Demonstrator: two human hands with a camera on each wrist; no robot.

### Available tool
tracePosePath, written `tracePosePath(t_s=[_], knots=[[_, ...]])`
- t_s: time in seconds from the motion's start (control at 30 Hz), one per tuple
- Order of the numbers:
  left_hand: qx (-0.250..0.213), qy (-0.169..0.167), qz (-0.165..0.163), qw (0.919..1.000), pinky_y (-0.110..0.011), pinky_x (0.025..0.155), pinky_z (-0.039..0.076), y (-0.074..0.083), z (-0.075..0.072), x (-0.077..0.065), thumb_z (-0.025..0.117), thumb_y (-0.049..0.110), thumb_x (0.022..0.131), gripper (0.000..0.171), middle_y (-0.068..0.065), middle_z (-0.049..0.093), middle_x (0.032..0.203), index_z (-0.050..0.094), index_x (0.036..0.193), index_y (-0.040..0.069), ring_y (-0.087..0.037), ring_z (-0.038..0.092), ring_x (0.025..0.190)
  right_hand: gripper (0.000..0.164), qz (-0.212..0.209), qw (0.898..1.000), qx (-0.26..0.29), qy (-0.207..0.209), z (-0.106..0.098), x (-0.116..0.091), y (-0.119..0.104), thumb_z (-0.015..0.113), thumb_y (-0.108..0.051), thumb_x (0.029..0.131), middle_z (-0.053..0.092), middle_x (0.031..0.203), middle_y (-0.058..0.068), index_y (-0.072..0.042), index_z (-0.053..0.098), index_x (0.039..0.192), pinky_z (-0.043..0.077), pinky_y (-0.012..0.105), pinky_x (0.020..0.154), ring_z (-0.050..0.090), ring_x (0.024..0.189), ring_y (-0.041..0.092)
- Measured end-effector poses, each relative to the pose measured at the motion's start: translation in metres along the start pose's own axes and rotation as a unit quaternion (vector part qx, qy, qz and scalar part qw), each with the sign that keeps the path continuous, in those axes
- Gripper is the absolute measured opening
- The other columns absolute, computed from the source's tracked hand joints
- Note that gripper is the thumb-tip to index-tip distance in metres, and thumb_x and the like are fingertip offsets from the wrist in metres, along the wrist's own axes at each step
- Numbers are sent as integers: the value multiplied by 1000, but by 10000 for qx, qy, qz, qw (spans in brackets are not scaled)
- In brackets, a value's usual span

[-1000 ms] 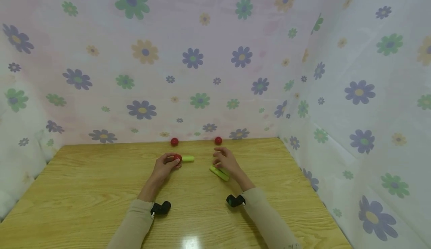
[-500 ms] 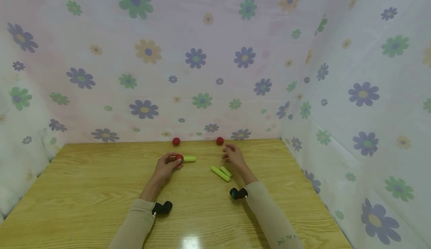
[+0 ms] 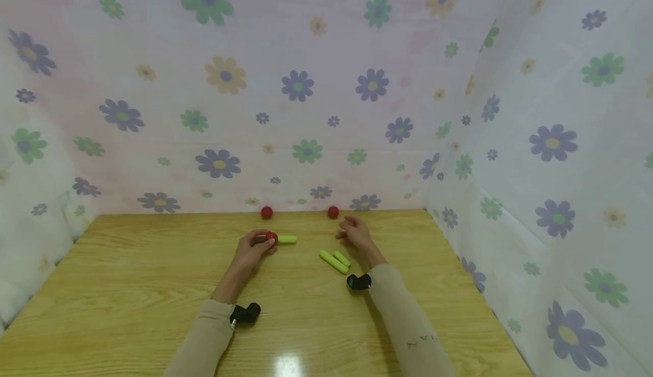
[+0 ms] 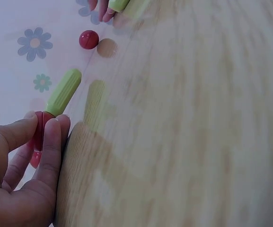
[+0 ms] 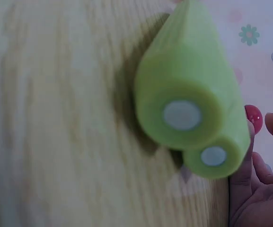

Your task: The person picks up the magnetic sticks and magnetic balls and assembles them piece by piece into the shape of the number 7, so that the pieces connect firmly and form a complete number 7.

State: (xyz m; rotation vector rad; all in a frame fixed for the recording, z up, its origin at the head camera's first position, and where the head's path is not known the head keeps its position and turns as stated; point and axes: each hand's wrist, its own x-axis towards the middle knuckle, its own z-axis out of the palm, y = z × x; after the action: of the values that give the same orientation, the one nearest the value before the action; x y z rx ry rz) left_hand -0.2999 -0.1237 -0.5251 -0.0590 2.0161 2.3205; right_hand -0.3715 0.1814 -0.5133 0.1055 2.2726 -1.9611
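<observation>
My left hand (image 3: 251, 252) pinches a red ball (image 3: 271, 238) between thumb and fingers. From that ball a light green stick (image 3: 287, 240) points right, its ridged side showing in the left wrist view. My right hand (image 3: 357, 236) is over the table's right part, fingers loosely bent and holding nothing. Just beyond its fingertips sits another red ball (image 3: 333, 212). Nearer the wrist lie a longer green stick (image 3: 334, 262) and a shorter green stick (image 3: 342, 259), side by side. Up close in the right wrist view, the longer stick (image 5: 174, 71) has a pale round disc in its end.
A further red ball (image 3: 267, 212) rests at the table's back edge, beyond my left hand. The wooden table (image 3: 153, 269) meets a flowered cloth wall (image 3: 255, 133) at the back, with more cloth along both sides.
My right hand has drawn to the right, away from the two loose green sticks, uncovering the shorter one. The left hand keeps its grip on the red ball in the same place.
</observation>
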Motion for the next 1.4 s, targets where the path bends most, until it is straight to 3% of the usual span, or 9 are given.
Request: tracePosePath(t_s=[0.23, 0.5, 1.07, 1.4], knots=[[-88, 111, -26, 9999, -21, 84, 63, 1, 2, 3, 59, -5, 103, 40, -28, 55, 126, 47, 140, -14, -13, 73, 86, 52, -102, 9999, -98, -85, 1, 6, 0, 50, -11, 110, 48, 147, 31, 8, 34, 155, 56, 14, 60, 68, 71, 6], [-97, 217, -114, 9997, -20, 82, 63, -1, 1, 6, 59, -5, 103, 37, -24, 56, 123, 49, 138, -12, -12, 72, 84, 48, -206, 9998, 16, -9, 5, 4, 0, 49, -8, 110, 54, 128, 27, 10, 36, 152, 57, 14, 61, 67, 69, 6], [-168, 253, -167, 9994, -22, 82, 64, 1, 0, 3, 61, -5, 101, 38, -24, 57, 120, 51, 137, -12, -14, 73, 84, 49, -40, 10000, -32, 19, 7, 2, -2, 47, -13, 110, 49, 141, 31, 9, 36, 153, 58, 15, 59, 66, 67, 7], [-319, 217, -110, 9992, -22, 81, 64, -1, 3, 4, 60, -7, 101, 36, -22, 57, 117, 52, 135, -13, -15, 73, 83, 48, -215, 9972, -719, 8, 5, 15, -5, 49, -9, 109, 51, 140, 31, 6, 36, 153, 58, 18, 59, 63, 67, 9]])
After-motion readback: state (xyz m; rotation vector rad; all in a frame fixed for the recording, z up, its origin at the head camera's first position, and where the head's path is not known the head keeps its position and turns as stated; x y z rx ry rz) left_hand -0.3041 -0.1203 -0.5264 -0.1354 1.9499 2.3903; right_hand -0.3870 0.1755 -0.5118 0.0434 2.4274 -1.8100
